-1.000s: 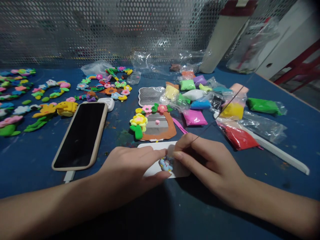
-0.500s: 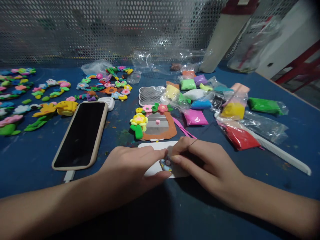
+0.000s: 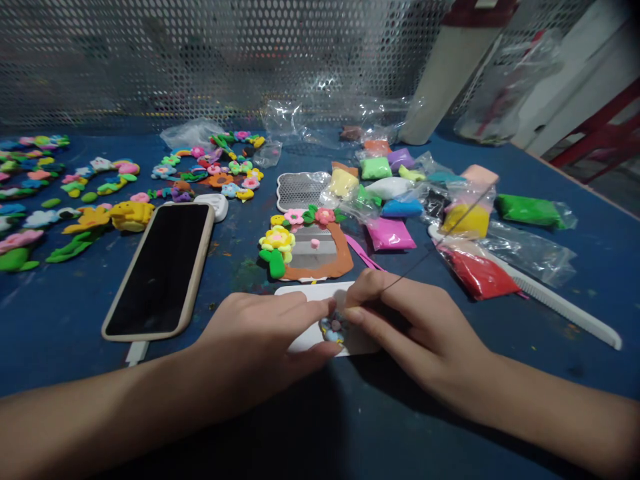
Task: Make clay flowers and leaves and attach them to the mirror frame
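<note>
Head view: blue clay flower [image 3: 330, 332] lies on the white card [image 3: 361, 345], between the fingertips. Left hand [image 3: 255, 330] has thumb and index parted around it, the rest loosely curled; can't tell if it grips or just steadies. Right hand [image 3: 417, 320] pinches a thin dark rod [image 3: 411, 269], thumb against index; working tip hidden. Risks, my guess: rod slips and scores a petal or jabs the left index; left fingers squeeze and dent soft clay; unsecured card slides under uneven pressure.

The white board [image 3: 363, 344] looks smooth, the red packet [image 3: 479, 272] glossy plastic.
</note>
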